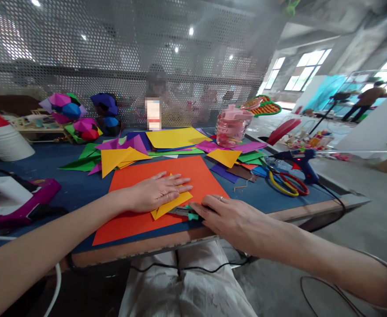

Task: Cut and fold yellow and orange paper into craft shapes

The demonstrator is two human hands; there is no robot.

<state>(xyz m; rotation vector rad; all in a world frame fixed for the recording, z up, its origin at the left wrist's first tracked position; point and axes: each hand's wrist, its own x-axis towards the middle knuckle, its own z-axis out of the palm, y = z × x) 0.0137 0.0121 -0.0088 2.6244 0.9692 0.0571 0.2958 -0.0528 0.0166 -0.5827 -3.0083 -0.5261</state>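
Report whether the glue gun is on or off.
On, it appears: the glue gun shows a small red light glowing on its side.

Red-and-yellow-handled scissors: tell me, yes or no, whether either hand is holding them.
No, the scissors lie on the blue table, apart from both the left hand and the right hand.

Left hand [160, 192] flat on folded yellow paper [173, 206], pressing it to orange sheet [196, 176]. Right hand [226, 215] grips teal-handled cutter [188, 212], blade at the yellow paper's near edge. Beyond: loose yellow sheet [176, 138], pink jar [231, 127]. Right side: scissors [288, 182], glue gun [304, 163]. White cups [6, 138], far left.
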